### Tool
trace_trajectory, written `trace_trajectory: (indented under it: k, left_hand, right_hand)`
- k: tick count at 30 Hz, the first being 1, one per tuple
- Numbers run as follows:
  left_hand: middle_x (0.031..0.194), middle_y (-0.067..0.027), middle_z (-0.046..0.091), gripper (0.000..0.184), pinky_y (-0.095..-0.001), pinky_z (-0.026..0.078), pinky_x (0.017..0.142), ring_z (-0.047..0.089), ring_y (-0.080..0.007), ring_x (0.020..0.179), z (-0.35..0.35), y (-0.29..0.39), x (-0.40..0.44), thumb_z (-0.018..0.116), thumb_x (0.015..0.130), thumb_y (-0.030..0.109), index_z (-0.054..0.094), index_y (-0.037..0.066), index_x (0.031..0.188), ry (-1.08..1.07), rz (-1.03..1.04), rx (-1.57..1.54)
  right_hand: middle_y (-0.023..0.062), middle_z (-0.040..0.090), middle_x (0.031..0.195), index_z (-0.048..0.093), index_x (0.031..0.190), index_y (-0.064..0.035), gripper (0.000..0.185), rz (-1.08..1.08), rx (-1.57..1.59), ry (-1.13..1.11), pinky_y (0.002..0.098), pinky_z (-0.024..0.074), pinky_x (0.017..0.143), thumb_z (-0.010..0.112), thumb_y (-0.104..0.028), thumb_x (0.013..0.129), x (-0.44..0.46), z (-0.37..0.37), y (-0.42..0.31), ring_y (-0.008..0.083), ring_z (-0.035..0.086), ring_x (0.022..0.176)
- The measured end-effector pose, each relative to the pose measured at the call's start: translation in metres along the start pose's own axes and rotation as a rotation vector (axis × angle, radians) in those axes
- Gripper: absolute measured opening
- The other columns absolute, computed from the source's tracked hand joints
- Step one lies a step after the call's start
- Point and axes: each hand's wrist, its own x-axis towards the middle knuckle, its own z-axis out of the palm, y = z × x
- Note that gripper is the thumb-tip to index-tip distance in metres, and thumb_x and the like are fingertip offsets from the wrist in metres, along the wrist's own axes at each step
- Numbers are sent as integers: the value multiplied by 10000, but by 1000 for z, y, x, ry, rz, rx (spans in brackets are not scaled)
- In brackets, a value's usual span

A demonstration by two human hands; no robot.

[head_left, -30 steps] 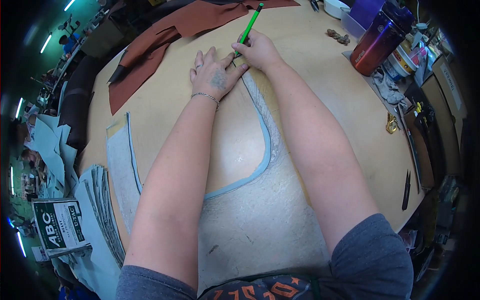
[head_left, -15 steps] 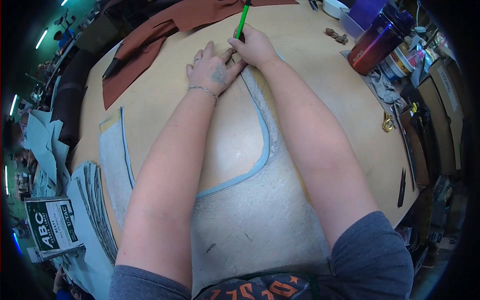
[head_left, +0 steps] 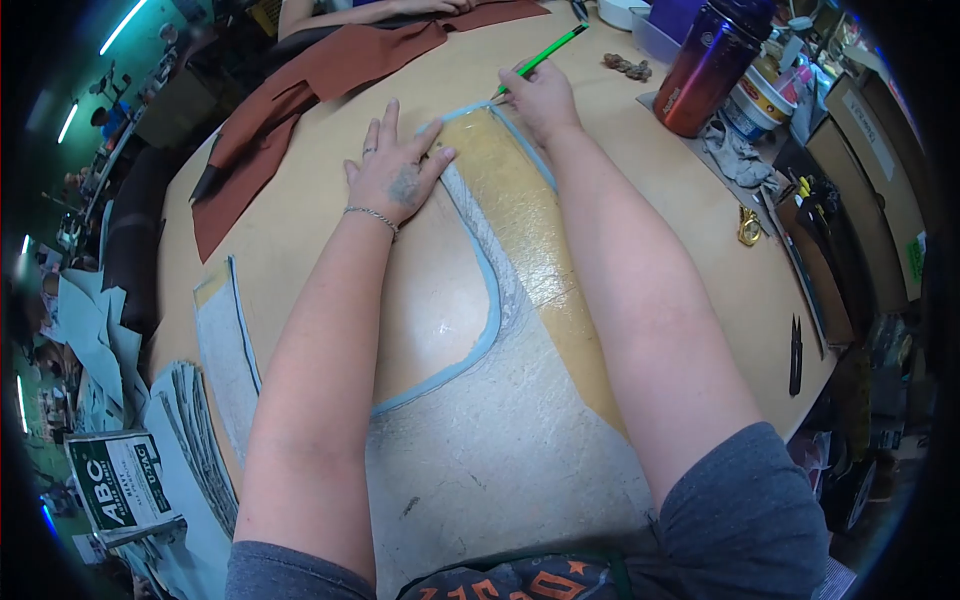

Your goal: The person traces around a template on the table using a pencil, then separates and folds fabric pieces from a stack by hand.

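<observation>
My right hand (head_left: 543, 102) is closed round a green pencil (head_left: 552, 50), which leans with its dark end up to the right. The pencil's lower end is at the blue-edged tip of a large flat template (head_left: 520, 210). This piece has a shiny yellow strip, a worn grey body and a curved light-blue edge (head_left: 487, 290). My left hand (head_left: 398, 175) lies flat with its fingers spread, its thumb and forefinger on the template's upper left edge. The lower body of the template reaches down to my shirt.
Reddish-brown leather (head_left: 370, 65) lies across the back, near another person's arm (head_left: 350, 14). On the left are a narrow grey strip (head_left: 228, 335) and stacked sheets (head_left: 185, 430). A tumbler (head_left: 700, 75), a gold watch (head_left: 748, 227) and a black pointed tool (head_left: 796, 358) lie right.
My right hand has moved away from my left, and the pencil has tipped from nearly upright to slanting right. More of the yellow strip shows. Another person's arm has come into view.
</observation>
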Motion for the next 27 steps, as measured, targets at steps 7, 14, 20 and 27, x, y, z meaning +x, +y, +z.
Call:
trace_trajectory:
  k: [7, 14, 20, 27]
  left_hand:
    - [1390, -127, 184, 605, -594, 163, 955, 183, -282, 1281, -1, -3, 8, 509, 689, 624, 456, 318, 1209, -88, -85, -51]
    - [1352, -140, 274, 711, -524, 200, 971, 228, -288, 1263, -1, 0, 5, 528, 614, 692, 497, 275, 1188, -4, -116, -40]
    - [1329, -107, 329, 726, -468, 209, 994, 254, -285, 1248, -2, 0, 4, 534, 607, 695, 491, 272, 1195, -15, -130, -39]
    - [1325, -95, 341, 743, -451, 208, 999, 252, -271, 1251, 2, -2, 6, 524, 596, 712, 500, 265, 1189, 5, -144, -31]
  right_hand:
    - [121, 617, 793, 575, 854, -16, 257, -145, -157, -46, 317, 469, 684, 646, -221, 718, -6, 8, 4, 216, 601, 730]
    - [139, 615, 796, 575, 838, -22, 266, -185, -318, -272, 344, 471, 692, 644, -251, 722, -31, 44, -34, 258, 600, 754]
    - [155, 608, 819, 560, 875, -24, 293, -78, -379, -243, 366, 465, 713, 636, -265, 727, -31, 57, -32, 291, 590, 794]
    - [158, 607, 850, 552, 880, -32, 276, -112, -474, -285, 377, 460, 731, 623, -255, 732, -37, 61, -35, 298, 584, 823]
